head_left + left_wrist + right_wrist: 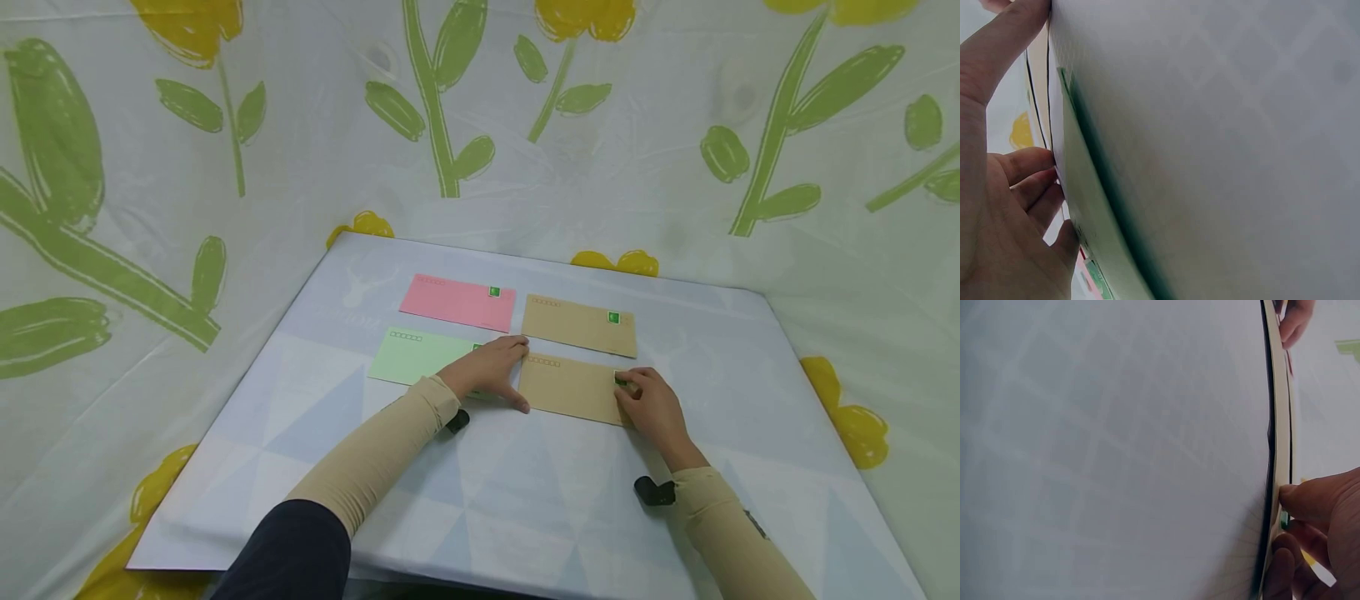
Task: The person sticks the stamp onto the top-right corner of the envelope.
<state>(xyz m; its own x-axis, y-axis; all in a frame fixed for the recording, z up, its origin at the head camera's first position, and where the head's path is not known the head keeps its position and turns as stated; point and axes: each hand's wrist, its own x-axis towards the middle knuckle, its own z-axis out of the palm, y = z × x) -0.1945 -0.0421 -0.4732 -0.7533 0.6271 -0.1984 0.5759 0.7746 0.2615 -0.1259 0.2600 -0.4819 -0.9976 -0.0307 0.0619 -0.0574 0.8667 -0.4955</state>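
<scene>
Thumb and fingers of my right hand [654,406] pinch a small green postage stamp [619,377] at the upper right corner of the near brown envelope [570,387]. In the right wrist view a bit of the green stamp [1284,520] shows between thumb and finger, right at the envelope's surface. With fingers spread, my left hand [491,367] rests at the left edge of that envelope. It lies partly over the mint green envelope [412,357], covering most of its stamp. In the left wrist view the left fingers [1035,178] lie nearly straight along the paper.
Behind these lie a pink envelope [457,302] and another brown envelope [558,327], each with a green stamp at its upper right. All are on a table [525,500] with a pale patterned cover. A flower-printed curtain [645,183] stands behind and beside it.
</scene>
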